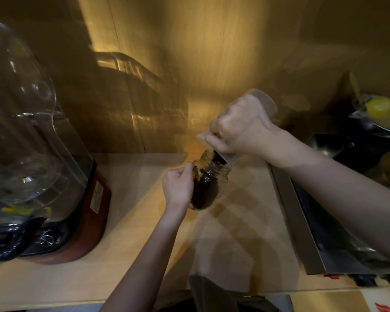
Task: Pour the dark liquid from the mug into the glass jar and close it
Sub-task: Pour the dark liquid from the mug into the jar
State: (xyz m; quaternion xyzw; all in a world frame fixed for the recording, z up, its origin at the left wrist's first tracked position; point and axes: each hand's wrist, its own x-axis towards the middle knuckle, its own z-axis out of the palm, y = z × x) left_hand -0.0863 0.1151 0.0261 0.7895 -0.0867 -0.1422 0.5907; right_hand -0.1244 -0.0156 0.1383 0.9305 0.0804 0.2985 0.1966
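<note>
A glass jar [206,190] stands on the wooden counter [133,212], tilted a little and nearly full of dark liquid. My left hand [178,185] grips its left side near the neck. My right hand [241,127] holds a translucent plastic mug [265,102] tipped steeply, its spout over the jar's mouth. A thick tan foam [203,162] runs from the spout into the jar and down its rim. No lid is visible.
A blender with a clear dome cover [25,131] and red base [86,221] stands at the left. A metal appliance [320,221] lies at the right, with a bowl holding something yellow [378,109] behind it. A wooden wall rises behind the counter.
</note>
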